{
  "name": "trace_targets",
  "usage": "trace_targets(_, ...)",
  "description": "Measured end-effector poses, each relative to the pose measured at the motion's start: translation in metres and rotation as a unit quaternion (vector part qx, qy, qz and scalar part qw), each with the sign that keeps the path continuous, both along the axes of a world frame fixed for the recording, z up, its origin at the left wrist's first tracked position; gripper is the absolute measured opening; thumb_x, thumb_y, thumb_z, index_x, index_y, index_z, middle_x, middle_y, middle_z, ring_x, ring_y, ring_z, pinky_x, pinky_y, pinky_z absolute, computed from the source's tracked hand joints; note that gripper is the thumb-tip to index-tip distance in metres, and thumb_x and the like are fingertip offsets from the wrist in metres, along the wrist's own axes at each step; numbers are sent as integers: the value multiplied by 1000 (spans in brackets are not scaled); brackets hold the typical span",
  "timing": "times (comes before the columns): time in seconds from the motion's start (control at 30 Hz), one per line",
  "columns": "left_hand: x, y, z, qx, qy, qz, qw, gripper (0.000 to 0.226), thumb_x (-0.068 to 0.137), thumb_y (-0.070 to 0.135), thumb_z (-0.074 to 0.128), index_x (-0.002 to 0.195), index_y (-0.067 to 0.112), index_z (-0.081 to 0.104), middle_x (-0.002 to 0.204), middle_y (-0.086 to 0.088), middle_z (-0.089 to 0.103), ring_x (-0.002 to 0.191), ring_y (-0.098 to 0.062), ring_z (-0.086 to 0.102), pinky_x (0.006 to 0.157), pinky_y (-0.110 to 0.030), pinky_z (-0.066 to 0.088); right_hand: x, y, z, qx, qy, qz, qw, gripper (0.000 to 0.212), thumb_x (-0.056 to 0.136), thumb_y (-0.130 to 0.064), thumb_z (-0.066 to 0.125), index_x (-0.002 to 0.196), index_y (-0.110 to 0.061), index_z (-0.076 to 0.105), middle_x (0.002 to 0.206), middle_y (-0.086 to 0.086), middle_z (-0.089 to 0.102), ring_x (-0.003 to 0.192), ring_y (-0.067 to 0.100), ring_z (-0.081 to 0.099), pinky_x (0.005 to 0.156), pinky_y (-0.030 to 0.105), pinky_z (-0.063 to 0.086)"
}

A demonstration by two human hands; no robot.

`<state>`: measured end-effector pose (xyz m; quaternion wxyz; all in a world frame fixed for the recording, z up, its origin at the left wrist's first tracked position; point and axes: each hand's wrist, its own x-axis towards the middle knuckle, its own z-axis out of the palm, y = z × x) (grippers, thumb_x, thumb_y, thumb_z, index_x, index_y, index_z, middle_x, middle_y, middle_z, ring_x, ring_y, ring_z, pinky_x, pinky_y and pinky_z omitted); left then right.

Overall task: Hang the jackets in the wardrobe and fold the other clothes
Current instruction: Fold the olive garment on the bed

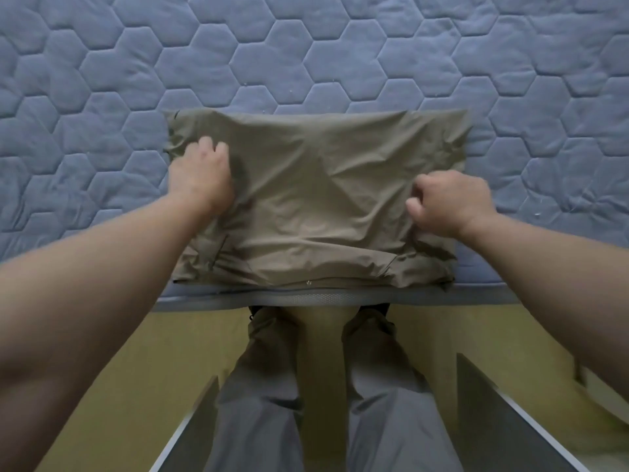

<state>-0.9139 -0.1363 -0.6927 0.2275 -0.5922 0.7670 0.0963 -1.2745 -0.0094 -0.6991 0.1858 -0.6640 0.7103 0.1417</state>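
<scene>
Olive garment (pixel 316 199), folded on the mattress (pixel 102 80) between left grip (pixel 200 175) and right grip (pixel 449 202), is pinched by both at its sides, probably to square it.

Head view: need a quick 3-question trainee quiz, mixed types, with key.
1. True or false: the olive garment lies on the blue quilted mattress, near its front edge.
2. Multiple choice: the mattress stitching forms A) squares B) hexagons C) stripes.
3. Short answer: which of left hand and right hand touches the olive garment?
Key: 1 true; 2 B; 3 both.
</scene>
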Motion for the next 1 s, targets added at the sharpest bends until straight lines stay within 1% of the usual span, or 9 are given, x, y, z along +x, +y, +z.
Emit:
trace_targets(0.1,-9,-53,-5,-35,-3,22,999,55,78,11,71,129,7,49,130,-21,45,123,-40,46,98,-51,43,-11,-51,-6,-15,-22,-135,991,40,84,-33,60,119,-15,57,125,17,53,120,39,53,91,48,48)
trace_targets(0.2,-11,-94,-22,-34,4,24,999,56,80,9,68,133,10,51,134,-20,47,127,-40,46,104,-51,41,-21,-94,-20,-17,-2,-135,991,52,82,-17,62,132,-17,48,137,14,43,130,39,43,101,52,43)
trace_targets(0.3,-11,-123,-41,29,-10,3,1000,44,83,12,63,126,16,59,130,-22,55,122,-43,53,101,-50,45,-25,-131,-37,20,16,-110,994,47,85,-15,59,130,-19,49,135,17,48,128,41,47,102,52,46)
trace_targets(0.4,-16,-140,-51,97,-50,-56,992,40,78,12,63,117,20,70,117,-21,66,107,-42,63,87,-43,52,-24,-154,-48,41,55,-97,993,35,85,-16,57,119,-21,62,125,19,61,118,41,60,94,48,51)
trace_targets(0.53,-18,-148,-55,116,-101,-80,985,34,78,22,61,109,13,70,110,-19,68,99,-38,67,73,-36,47,-19,-167,-48,115,80,-59,988,34,84,-18,56,115,-16,70,121,20,65,109,41,65,86,44,53)
trace_targets(0.63,-15,-164,-52,80,-90,-30,992,37,76,27,61,110,17,69,113,-17,66,104,-39,65,81,-40,51,-24,-184,-44,103,100,-77,987,37,87,-18,54,120,-12,68,124,22,63,111,42,64,88,45,52)
trace_targets(0.83,-27,-197,-46,-13,-91,55,994,38,81,21,60,114,5,68,119,-23,65,113,-41,63,96,-45,48,-25,-229,-44,47,104,-140,984,38,90,-14,52,124,-6,66,130,24,61,119,43,60,100,49,48)
trace_targets(0.9,-38,-192,-44,-65,-51,77,994,41,83,18,58,122,5,62,125,-23,61,119,-39,58,103,-45,39,-14,-230,-45,9,109,-167,980,39,90,-14,52,127,-6,64,132,22,58,125,41,54,106,52,41)
trace_targets(1.0,-68,-160,-40,-181,161,52,969,50,84,19,48,133,9,53,140,-17,52,128,-35,49,108,-47,35,24,-216,-43,-147,8,-196,969,49,90,-19,45,137,-13,56,145,15,50,137,33,42,118,51,24)
